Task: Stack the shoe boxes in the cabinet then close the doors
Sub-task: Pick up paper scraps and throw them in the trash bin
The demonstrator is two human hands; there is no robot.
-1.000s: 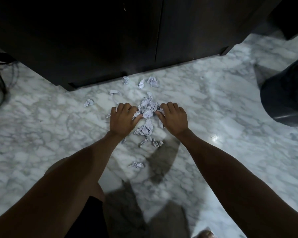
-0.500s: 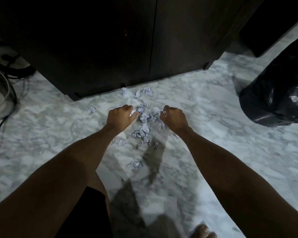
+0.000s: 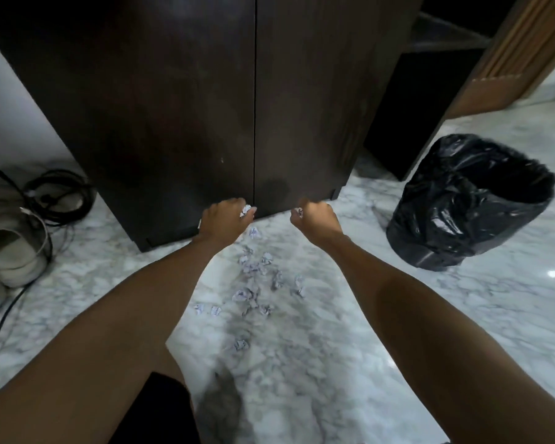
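Note:
A dark wooden cabinet [image 3: 205, 107] stands ahead with both doors shut; no shoe boxes are in view. My left hand [image 3: 226, 221] is closed around crumpled paper scraps and held above the floor near the cabinet's lower edge. My right hand [image 3: 316, 221] is also closed on paper scraps, a little right of the door seam. Several more crumpled paper scraps [image 3: 253, 280] lie scattered on the marble floor [image 3: 382, 315] between my forearms.
A bin lined with a black plastic bag [image 3: 468, 203] stands open to the right of the cabinet. Coiled black cables [image 3: 58, 197] and pale shoes [image 3: 10, 254] lie at the left. A wooden panel [image 3: 510, 59] leans at the far right.
Both hands closed on paper scraps from the pile and rose off the floor toward the cabinet's base. The view tilted up, so the bin and more of the cabinet show.

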